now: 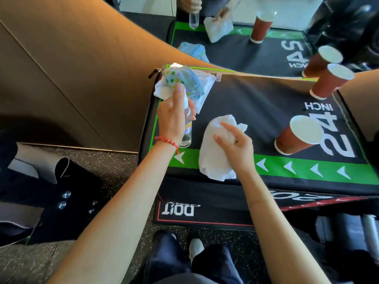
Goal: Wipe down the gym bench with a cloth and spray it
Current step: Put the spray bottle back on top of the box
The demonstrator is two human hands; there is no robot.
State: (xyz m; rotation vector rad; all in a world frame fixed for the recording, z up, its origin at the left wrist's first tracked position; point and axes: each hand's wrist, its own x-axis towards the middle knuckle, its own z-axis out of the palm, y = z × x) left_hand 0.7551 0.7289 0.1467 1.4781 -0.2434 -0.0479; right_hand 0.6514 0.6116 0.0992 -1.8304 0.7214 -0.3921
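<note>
- Left hand (173,117) grips the spray bottle (187,128) upright, index finger on the nozzle, near the tabletop's (256,103) 9 o'clock edge.
- Right hand (235,144) pinches the white cloth (215,156), bunched on the tabletop, at 3 o'clock from the bottle and just beside it.
- Bare black surface lies toward 1 o'clock of the cloth, its long axis running 9 to 3; the right hand is nearer.

Bright, warm light, perhaps from the left, glares on the wall panel (67,58). Wide-angle distortion bends the edges. Corners look soft.
</note>
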